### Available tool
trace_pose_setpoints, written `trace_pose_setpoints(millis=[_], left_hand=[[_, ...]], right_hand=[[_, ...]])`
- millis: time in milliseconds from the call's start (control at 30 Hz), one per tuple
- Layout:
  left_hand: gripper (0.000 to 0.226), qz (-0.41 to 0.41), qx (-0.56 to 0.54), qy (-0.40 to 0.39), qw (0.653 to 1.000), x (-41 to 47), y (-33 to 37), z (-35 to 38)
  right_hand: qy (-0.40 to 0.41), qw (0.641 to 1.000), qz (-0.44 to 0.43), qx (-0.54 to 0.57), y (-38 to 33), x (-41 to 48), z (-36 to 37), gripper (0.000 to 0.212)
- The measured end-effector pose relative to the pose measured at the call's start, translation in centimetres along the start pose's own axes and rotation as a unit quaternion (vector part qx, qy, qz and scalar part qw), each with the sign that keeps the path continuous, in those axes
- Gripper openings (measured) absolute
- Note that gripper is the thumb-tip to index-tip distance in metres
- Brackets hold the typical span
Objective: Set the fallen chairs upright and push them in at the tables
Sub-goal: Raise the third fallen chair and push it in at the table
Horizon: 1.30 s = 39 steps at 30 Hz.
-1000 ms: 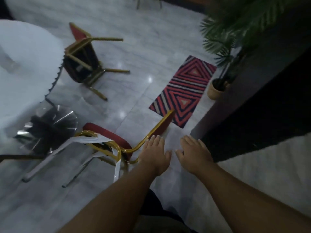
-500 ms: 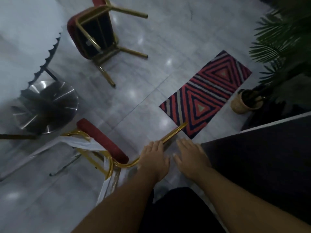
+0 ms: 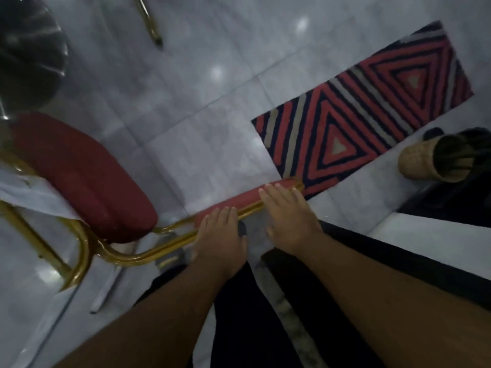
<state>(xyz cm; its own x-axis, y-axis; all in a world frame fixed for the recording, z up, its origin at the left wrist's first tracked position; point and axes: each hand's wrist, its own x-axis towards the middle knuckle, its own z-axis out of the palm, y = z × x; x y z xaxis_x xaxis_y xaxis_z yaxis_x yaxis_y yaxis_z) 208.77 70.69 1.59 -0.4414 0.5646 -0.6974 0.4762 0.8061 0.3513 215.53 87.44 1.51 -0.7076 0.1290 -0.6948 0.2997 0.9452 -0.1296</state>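
Observation:
A fallen chair with a red seat [image 3: 79, 176] and gold tube frame [image 3: 127, 257] sits low over the floor at the left. Its red backrest [image 3: 233, 201] shows edge-on. My left hand [image 3: 220, 240] lies over the backrest's near end and the gold tube, thumb hidden. My right hand [image 3: 289, 216] lies over the far end, fingers together across the top edge. From a second fallen chair only one gold leg [image 3: 150, 25] shows at the top edge.
A chrome table base [image 3: 26, 49] stands at the top left, and white cloth [image 3: 29, 197] drapes over the chair frame. A striped red rug [image 3: 372, 102] lies ahead, with a wicker plant pot [image 3: 422, 163] and dark furniture [image 3: 451, 208] to the right.
My view has dropped closer to the floor and the near chair. Both hands have moved from just above the frame onto the backrest. The second chair has slid almost out of view.

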Motion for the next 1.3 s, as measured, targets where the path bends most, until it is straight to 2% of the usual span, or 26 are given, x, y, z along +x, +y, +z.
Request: trace_pose_setpoints(millis=[167, 233, 333, 467, 633, 733, 867, 1033, 1200, 1300], left_hand=[[0.071, -0.013, -0.035, 0.005, 0.999, 7.5, 0.6, 4.7], [0.064, -0.023, -0.06, 0.016, 0.998, 9.6, 0.8, 6.4], [0.041, -0.02, -0.058, 0.054, 0.997, 11.6, 1.4, 8.6], [0.031, -0.038, -0.001, 0.129, 0.991, 12.7, 1.9, 10.3], [0.044, -0.047, 0.043, 0.153, 0.986, 12.8, 2.0, 10.8], [0.044, -0.052, 0.041, 0.171, 0.983, 12.4, 2.0, 10.5], [0.04, -0.05, 0.031, 0.209, 0.976, 10.3, 1.2, 9.0], [0.029, -0.02, 0.025, 0.262, 0.965, 5.1, 0.4, 4.8], [0.031, 0.005, -0.046, 0.277, 0.96, -3.4, -1.7, -1.2], [0.035, -0.001, -0.075, 0.266, 0.961, -8.7, -3.0, -4.1]], right_hand=[[0.013, 0.996, -0.078, -0.032, 4.9, 6.0, 5.0, 0.092], [0.013, 0.995, -0.087, -0.047, 6.6, 7.8, 7.0, 0.08], [0.07, 0.988, -0.135, -0.035, 8.3, 9.3, 9.0, 0.043], [0.111, 0.972, -0.199, -0.052, 9.2, 10.0, 9.5, 0.028], [0.155, 0.968, -0.19, -0.055, 8.8, 10.1, 9.1, 0.041], [0.182, 0.961, -0.199, -0.058, 8.2, 9.8, 8.7, 0.04], [0.198, 0.951, -0.228, -0.067, 6.8, 8.7, 6.7, 0.03], [0.231, 0.931, -0.275, -0.07, 4.0, 5.2, 1.2, 0.028], [0.259, 0.918, -0.3, 0.008, -0.5, -1.1, -5.4, 0.026], [0.259, 0.925, -0.266, 0.079, -1.0, -4.9, -7.3, 0.034]])
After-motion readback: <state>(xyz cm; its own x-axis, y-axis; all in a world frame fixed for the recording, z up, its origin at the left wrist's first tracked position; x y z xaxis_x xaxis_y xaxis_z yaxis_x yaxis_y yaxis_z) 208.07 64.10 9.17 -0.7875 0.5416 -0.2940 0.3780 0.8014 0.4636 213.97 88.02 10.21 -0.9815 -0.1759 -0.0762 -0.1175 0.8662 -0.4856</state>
